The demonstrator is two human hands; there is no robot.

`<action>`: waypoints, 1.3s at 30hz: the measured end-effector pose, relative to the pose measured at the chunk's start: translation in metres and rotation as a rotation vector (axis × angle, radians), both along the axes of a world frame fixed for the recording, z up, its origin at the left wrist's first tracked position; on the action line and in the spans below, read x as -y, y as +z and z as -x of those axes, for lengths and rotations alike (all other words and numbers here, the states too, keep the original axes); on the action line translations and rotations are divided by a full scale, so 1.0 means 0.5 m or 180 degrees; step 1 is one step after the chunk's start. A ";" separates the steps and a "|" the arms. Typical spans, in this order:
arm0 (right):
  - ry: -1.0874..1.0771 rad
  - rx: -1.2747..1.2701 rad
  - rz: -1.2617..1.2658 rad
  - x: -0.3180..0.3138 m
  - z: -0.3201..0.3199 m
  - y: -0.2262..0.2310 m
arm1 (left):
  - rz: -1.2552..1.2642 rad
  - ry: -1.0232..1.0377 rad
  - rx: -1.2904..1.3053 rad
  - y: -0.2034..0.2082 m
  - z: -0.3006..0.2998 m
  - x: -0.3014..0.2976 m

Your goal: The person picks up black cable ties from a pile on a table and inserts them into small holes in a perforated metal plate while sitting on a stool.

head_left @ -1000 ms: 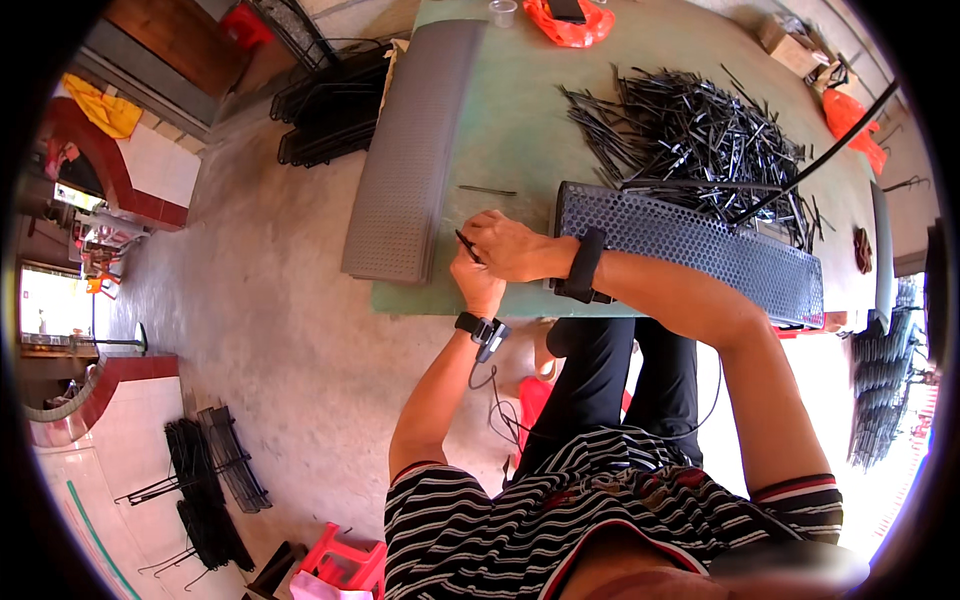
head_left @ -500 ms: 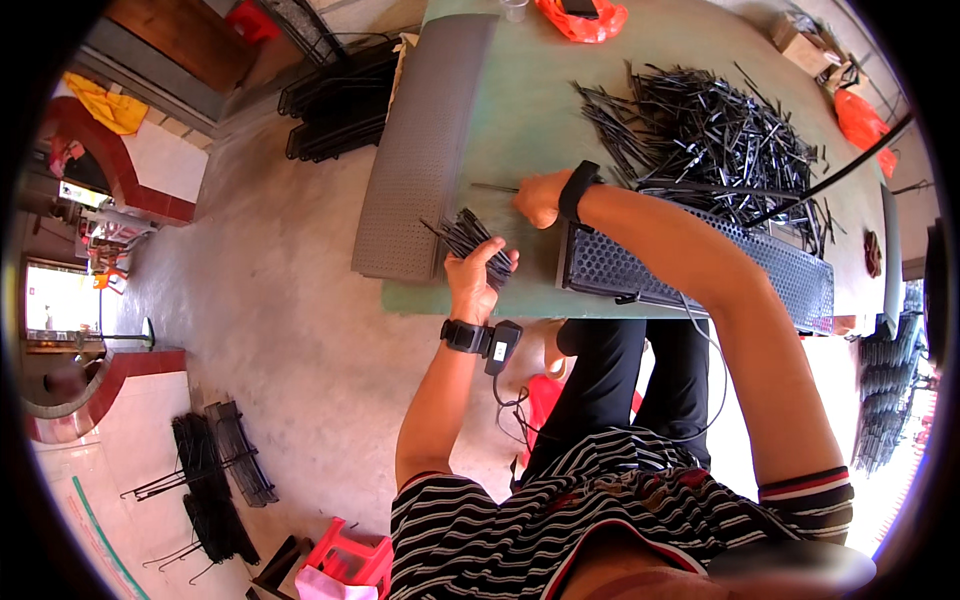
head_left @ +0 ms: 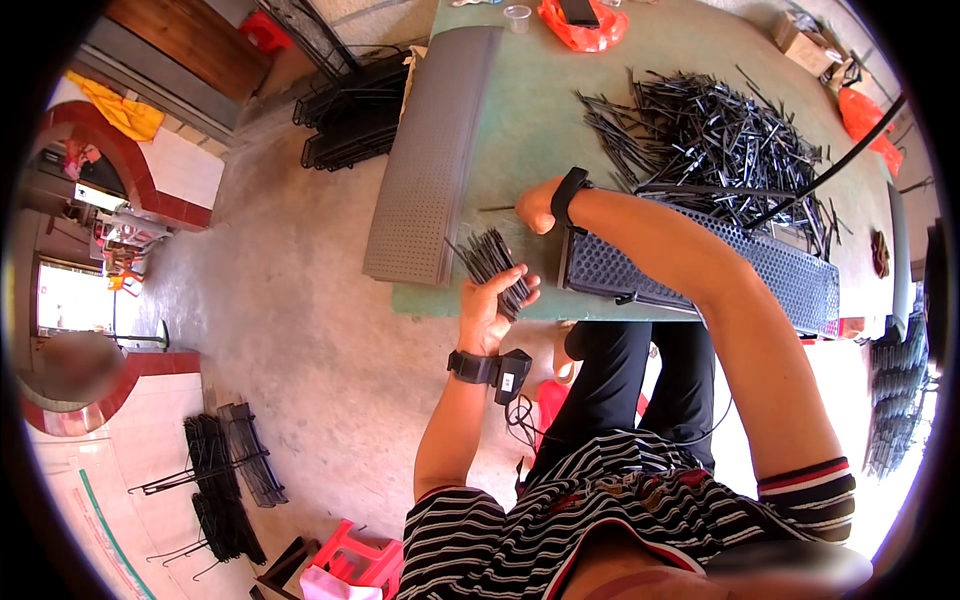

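My left hand (head_left: 486, 312) is closed around a bundle of thin black strips (head_left: 490, 262), whose far ends fan out past the fingers. It is just off the table's near edge. Over the green table (head_left: 535, 105) my right hand (head_left: 539, 206) is closed, with one thin dark strip (head_left: 495, 208) sticking out to the left. To its right lies a black perforated metal panel (head_left: 720, 250) with raised edges, partly hidden by my right forearm. Beyond the panel spreads a large loose heap of black strips (head_left: 715, 140).
A stack of grey perforated sheets (head_left: 425, 170) runs along the table's left side. At the back sit a red plastic bag (head_left: 582, 32) and a clear cup (head_left: 517, 17). Black wire racks (head_left: 350, 130) stand on the floor to the left; a pink stool (head_left: 360, 560) is below.
My left hand has moved slightly right and down with its bundle. The right hand has shifted a little right, and the whole view has shifted slightly.
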State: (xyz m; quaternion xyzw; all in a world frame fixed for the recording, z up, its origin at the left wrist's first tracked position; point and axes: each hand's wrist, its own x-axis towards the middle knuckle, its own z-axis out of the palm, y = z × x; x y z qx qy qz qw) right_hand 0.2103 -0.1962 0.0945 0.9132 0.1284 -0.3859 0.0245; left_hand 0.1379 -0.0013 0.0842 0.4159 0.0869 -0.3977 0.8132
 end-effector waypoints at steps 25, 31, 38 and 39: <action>0.0016 0.0243 -0.1888 0.078 0.467 0.229 | -0.0083 -0.1646 0.0069 0.074 0.234 0.064; -0.2180 0.2354 -0.2395 0.127 0.756 0.249 | -0.0228 -0.0537 0.0149 0.047 0.286 -0.004; -0.4818 0.2848 -0.2036 0.208 1.097 0.169 | -0.0446 0.0293 -0.0216 0.008 0.183 -0.111; -0.5191 0.2817 -0.2540 0.224 1.127 0.146 | -0.0497 0.0208 -0.0166 0.008 0.160 -0.096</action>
